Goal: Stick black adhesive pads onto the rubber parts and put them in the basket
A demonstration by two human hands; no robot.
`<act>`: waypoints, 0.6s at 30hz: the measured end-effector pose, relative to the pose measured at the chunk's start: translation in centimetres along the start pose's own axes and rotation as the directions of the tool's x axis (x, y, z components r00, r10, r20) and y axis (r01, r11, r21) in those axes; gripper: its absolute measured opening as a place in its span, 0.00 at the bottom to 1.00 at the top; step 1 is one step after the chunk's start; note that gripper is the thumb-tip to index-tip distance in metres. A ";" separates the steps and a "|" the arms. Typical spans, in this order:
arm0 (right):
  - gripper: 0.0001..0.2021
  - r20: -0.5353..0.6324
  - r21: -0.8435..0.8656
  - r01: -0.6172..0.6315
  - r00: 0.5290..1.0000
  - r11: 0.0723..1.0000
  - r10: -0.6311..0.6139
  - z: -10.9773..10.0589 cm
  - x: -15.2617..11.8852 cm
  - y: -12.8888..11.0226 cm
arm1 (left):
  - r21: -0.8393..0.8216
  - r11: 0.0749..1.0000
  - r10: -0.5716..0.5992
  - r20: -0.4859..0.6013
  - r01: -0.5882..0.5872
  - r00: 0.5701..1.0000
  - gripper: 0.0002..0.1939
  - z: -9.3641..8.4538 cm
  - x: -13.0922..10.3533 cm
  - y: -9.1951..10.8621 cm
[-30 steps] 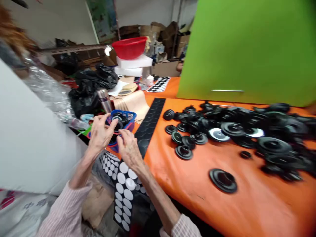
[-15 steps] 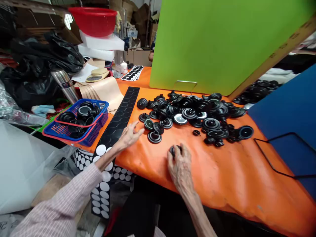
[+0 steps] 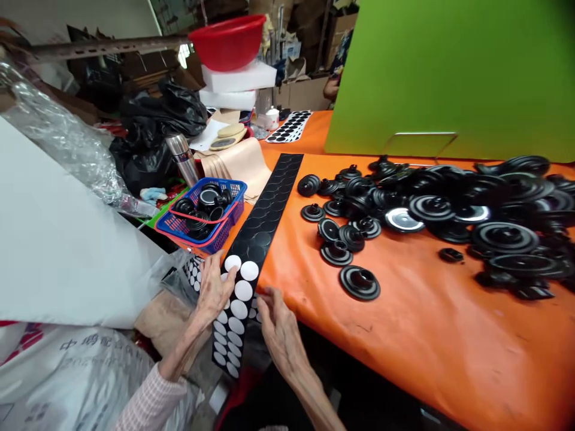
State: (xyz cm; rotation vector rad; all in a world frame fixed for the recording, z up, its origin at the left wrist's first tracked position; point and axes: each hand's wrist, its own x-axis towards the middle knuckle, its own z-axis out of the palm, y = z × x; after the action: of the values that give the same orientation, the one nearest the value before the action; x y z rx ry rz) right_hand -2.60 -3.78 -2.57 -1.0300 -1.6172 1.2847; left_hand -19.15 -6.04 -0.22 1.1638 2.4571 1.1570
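A long black strip (image 3: 268, 206) lies along the orange table's left part and hangs over its front edge, with white circles (image 3: 243, 291) on its near part. My left hand (image 3: 215, 290) rests at the strip's left edge, thumb on the circles and apart from the fingers. Just right of the strip, at the table edge, my right hand (image 3: 281, 329) is loosely curved, thumb and fingers apart, with nothing visible in it. A black ribbed disc with a raised centre (image 3: 359, 282) lies on the table. Behind it spreads a pile of similar black pieces (image 3: 431, 206).
A blue basket (image 3: 218, 239) with black pieces stands left of the strip. Beyond it are a steel flask (image 3: 182, 157), tan sheets (image 3: 242, 167) and a red basin (image 3: 228, 45) on white foam. A green panel (image 3: 449, 78) stands behind the pile. A person's arm (image 3: 331, 88) shows at the back.
The view has swung left. My right hand has let go of a black piece and moved left to the strip. My left hand has come down onto the strip's white circles.
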 end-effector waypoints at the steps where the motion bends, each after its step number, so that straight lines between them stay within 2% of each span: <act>1: 0.10 0.004 0.026 -0.072 0.997 0.997 0.072 1.2 -0.2 0.1 | -0.107 0.991 -0.080 0.030 0.083 0.996 0.23 -0.1 0.2 -0.2; 2: 0.11 0.004 0.044 -0.134 0.991 0.990 0.134 2.1 -0.4 0.2 | -0.193 0.967 -0.152 0.077 0.164 0.985 0.23 -0.1 0.6 -0.3; 4: 0.10 0.006 0.070 -0.196 0.981 0.978 0.196 3.2 -1.0 0.4 | -0.342 0.885 -0.241 0.244 0.316 0.939 0.20 -0.4 1.2 0.0; 6: 0.10 0.027 0.029 -0.197 0.980 0.980 0.196 3.2 -1.6 0.6 | -0.436 0.795 -0.242 0.411 0.422 0.879 0.17 -0.8 1.5 0.2; 8: 0.10 -0.015 -0.078 -0.128 0.992 0.989 0.127 2.7 -1.9 0.5 | -0.504 0.703 -0.223 0.514 0.501 0.829 0.15 -1.2 1.4 0.4; 11: 0.13 -0.101 -0.272 0.111 0.985 0.956 -0.143 2.1 -0.8 0.0 | -0.549 0.664 -0.199 0.523 0.507 0.828 0.16 -1.4 1.0 0.4; 13: 0.15 -0.049 -0.350 0.273 0.950 0.896 -0.309 2.2 0.8 -0.3 | -0.572 0.656 -0.166 0.526 0.492 0.834 0.16 -1.4 0.8 0.4; 15: 0.16 0.010 -0.395 0.345 0.928 0.851 -0.372 2.6 2.3 -0.6 | -0.584 0.662 -0.113 0.543 0.471 0.832 0.16 -1.3 0.7 0.4; 18: 0.16 0.005 -0.449 0.348 0.922 0.823 -0.387 3.1 3.5 -0.7 | -0.569 0.695 -0.087 0.540 0.439 0.837 0.16 -1.1 0.7 0.2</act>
State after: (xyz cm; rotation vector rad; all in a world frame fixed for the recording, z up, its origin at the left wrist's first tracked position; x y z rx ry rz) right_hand -6.71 -1.63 -2.02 -0.9514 -1.9740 0.6133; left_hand -20.00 -6.11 0.72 0.6984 1.5323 1.3047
